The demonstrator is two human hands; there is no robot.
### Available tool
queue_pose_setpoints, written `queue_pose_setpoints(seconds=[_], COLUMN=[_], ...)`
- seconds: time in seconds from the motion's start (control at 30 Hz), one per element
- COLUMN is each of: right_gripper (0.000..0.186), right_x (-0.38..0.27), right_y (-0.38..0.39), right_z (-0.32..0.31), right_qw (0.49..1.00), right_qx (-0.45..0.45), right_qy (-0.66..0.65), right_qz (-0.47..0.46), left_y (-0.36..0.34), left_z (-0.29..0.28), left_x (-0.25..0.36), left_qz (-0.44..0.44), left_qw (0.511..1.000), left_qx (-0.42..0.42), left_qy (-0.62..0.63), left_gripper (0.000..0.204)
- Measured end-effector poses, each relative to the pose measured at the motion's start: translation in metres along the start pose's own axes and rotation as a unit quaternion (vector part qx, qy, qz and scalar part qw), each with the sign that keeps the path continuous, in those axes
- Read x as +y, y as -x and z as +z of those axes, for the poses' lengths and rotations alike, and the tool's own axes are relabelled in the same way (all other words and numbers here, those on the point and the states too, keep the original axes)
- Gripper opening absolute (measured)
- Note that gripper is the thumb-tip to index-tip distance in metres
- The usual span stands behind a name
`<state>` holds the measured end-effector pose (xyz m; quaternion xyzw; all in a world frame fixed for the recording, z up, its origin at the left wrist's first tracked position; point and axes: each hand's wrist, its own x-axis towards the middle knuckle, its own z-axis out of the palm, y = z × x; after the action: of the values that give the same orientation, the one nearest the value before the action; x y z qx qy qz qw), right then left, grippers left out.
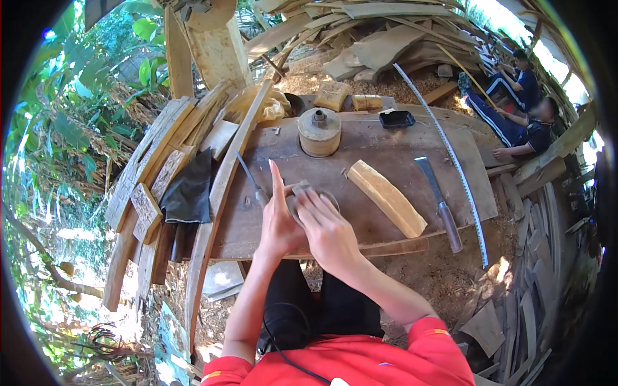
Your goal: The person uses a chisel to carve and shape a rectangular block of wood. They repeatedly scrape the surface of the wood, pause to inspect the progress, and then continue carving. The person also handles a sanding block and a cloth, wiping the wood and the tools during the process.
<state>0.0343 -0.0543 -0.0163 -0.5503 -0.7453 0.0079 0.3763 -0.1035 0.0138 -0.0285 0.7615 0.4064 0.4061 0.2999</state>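
the left hand (278, 224) and right hand (329, 237) meet at a grey piece (300, 187) on the near side of the canister (319, 134). whether either is clamped on it, i cannot tell.

Your left hand (278, 226) and right hand (331, 237) meet above the wooden table (273, 154) at a grey piece (300, 188), mostly hidden. To your right lie a curved wood block (387, 199), a handled blade (440, 204) and a measuring strip (449, 147); a round container (320, 136) stands beyond.

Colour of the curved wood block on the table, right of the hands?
Light yellowish tan. The wood block shows best in the head view.
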Motion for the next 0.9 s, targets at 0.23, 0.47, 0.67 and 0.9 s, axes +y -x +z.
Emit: queue_pose_setpoints(seconds=[0.23, 0.47, 0.67, 0.9], right_gripper=[0.041, 0.036, 0.035, 0.037], right_x=[0.002, 0.009, 0.023, 0.03], right_y=[-0.012, -0.007, -0.031, -0.034], right_z=[0.006, 0.004, 0.01, 0.004], right_qw=[0.999, 1.0, 0.999, 0.996], right_qx=[0.013, 0.001, 0.045, 0.028], right_qy=[0.046, -0.016, 0.007, -0.05], right_qz=[-0.013, -0.017, 0.012, 0.067], left_y=[-0.004, -0.009, -0.015, -0.011], left_z=[0.006, 0.008, 0.01, 0.013], left_x=[-0.004, -0.007, -0.006, 0.003], left_qz=[-0.009, -0.014, 0.003, -0.01], left_qw=[1.0, 1.0, 1.0, 1.0], left_qx=[0.018, 0.013, 0.02, 0.018], left_qy=[-0.015, 0.019, -0.017, -0.015], left_gripper=[0.134, 0.137, 0.136, 0.137])
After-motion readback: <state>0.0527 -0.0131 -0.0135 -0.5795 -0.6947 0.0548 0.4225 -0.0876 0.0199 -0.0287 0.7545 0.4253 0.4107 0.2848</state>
